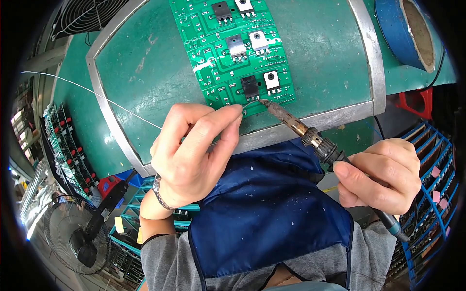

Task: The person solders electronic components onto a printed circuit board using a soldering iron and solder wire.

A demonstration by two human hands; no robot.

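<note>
Your left hand (pixel 191 153) pinches thin, shiny solder wire (pixel 92 93) between thumb and fingertips. Your right hand (pixel 383 174) is closed around the soldering iron (pixel 310 138), its scorched tip meeting the wire at a black component's leads. The glossy green circuit board (pixel 213 63) lies on a scuffed green, metal-rimmed table (pixel 310 120). A blue tape roll (pixel 400 31) sits far right.
</note>
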